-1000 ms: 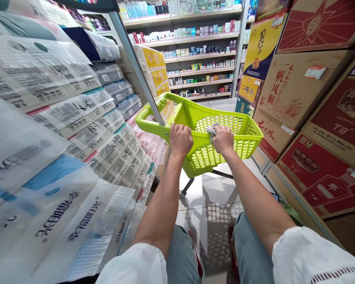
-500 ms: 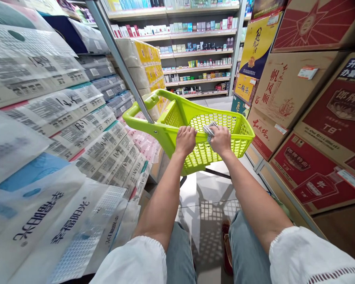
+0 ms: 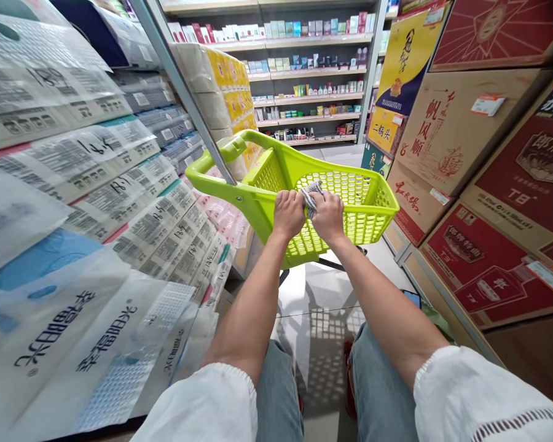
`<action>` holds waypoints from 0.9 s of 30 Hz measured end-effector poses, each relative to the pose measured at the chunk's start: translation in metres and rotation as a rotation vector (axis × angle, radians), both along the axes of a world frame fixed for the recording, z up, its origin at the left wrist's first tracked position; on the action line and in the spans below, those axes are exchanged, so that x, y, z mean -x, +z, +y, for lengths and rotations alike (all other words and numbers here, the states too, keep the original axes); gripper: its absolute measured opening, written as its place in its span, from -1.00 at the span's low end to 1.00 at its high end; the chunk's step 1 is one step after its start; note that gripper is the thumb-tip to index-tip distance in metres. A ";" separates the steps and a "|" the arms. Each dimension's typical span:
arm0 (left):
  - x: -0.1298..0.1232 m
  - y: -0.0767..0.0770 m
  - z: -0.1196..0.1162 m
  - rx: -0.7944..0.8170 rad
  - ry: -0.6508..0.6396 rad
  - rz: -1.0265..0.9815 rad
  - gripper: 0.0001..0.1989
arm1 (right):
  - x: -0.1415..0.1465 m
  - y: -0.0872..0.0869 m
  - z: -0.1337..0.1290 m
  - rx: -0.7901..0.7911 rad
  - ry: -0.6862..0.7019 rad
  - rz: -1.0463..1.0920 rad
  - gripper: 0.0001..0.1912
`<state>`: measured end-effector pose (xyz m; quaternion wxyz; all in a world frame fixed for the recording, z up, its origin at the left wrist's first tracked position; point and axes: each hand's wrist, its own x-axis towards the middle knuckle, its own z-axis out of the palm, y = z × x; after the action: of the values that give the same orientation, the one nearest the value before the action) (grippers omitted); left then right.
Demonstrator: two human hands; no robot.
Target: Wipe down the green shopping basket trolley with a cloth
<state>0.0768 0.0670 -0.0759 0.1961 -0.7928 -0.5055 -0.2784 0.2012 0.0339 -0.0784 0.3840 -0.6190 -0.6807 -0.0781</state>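
Left hand [image 3: 289, 213] clamps the green basket [image 3: 301, 161], fingers over its near rim, and the right hand [image 3: 329, 215], just beside, clutches a striped cloth [image 3: 312, 193]

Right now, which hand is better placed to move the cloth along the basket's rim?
Probably the right hand: it holds the striped cloth against the basket rim, while the left hand grips the rim.

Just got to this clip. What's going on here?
A person in a shop aisle has both hands at the near rim of a lime-green shopping cart. The left hand grips the rim; the right hand, close beside it, holds a bunched grey-and-white cloth there. Plastic-wrapped packs are piled on the left, cardboard boxes are stacked on the right, and stocked shelves stand ahead.
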 end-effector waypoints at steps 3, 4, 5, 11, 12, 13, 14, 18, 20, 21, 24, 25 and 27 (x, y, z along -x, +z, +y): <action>0.005 0.001 0.001 -0.012 -0.005 0.006 -0.71 | -0.028 -0.003 0.001 0.034 -0.029 -0.036 -0.58; 0.006 0.001 0.002 -0.012 -0.005 0.005 -0.70 | -0.038 -0.003 0.002 0.050 -0.059 -0.035 -0.58; 0.006 0.001 0.002 -0.009 -0.006 0.000 -0.69 | -0.046 -0.004 0.002 0.064 -0.091 -0.029 -0.58; -0.001 -0.002 0.002 -0.005 0.002 -0.044 -0.74 | -0.030 -0.005 0.004 0.026 -0.157 0.024 -0.60; -0.002 -0.002 0.001 -0.006 0.006 -0.042 -0.75 | -0.019 -0.005 0.005 0.008 -0.127 0.023 -0.60; -0.003 -0.002 0.001 -0.005 0.009 -0.041 -0.76 | -0.009 -0.004 0.005 -0.009 -0.096 0.022 -0.61; -0.002 -0.002 0.001 0.001 0.010 -0.041 -0.77 | 0.000 -0.004 0.005 -0.022 -0.070 0.022 -0.61; 0.004 0.002 0.001 0.031 -0.005 -0.039 -0.75 | 0.003 -0.001 0.006 -0.014 0.001 0.003 -0.59; 0.009 0.004 0.002 0.037 -0.020 -0.039 -0.72 | -0.016 -0.003 0.007 0.019 0.014 -0.019 -0.57; 0.012 0.006 0.003 0.038 -0.024 -0.043 -0.70 | -0.028 -0.004 0.007 0.036 0.002 -0.022 -0.57; 0.017 0.008 0.007 0.036 -0.013 -0.070 -0.69 | -0.065 -0.010 0.007 0.076 -0.076 -0.001 -0.57; 0.016 0.009 0.007 0.032 0.000 -0.086 -0.69 | -0.073 -0.011 0.007 0.080 -0.096 0.009 -0.57; 0.009 0.010 0.008 0.022 0.026 -0.125 -0.71 | -0.080 -0.013 0.007 0.079 -0.117 0.022 -0.59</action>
<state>0.0678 0.0749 -0.0663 0.1592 -0.7694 -0.5299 -0.3192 0.2817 0.0409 -0.0914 0.3615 -0.6733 -0.6416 -0.0668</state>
